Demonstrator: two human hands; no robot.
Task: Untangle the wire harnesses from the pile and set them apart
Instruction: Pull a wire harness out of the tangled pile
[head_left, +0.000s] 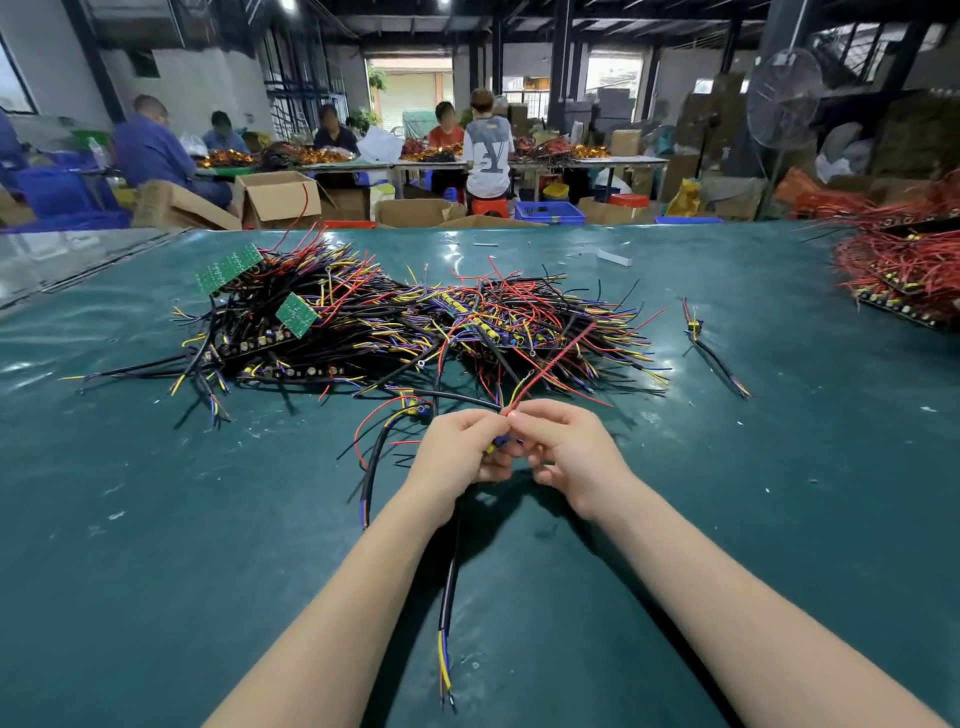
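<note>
Our left hand (457, 447) and right hand (566, 452) meet just in front of the pile (415, 317), both pinching the head of one wire harness (451, 571) between curled fingers. We judge they are held this close so the thin leads can be worked loose where they cross. Its black cable (444, 613) runs from the hands back toward us, long axis near-to-far over the green table (156, 519), with the bared yellow and blue ends pointing at our body. A red wire (553, 366) and a yellow one climb the other way, from our fingertips up into the pile, so that end seems not yet free. One lone harness (717, 358) lies well to the right, likely the set-apart spot.
</note>
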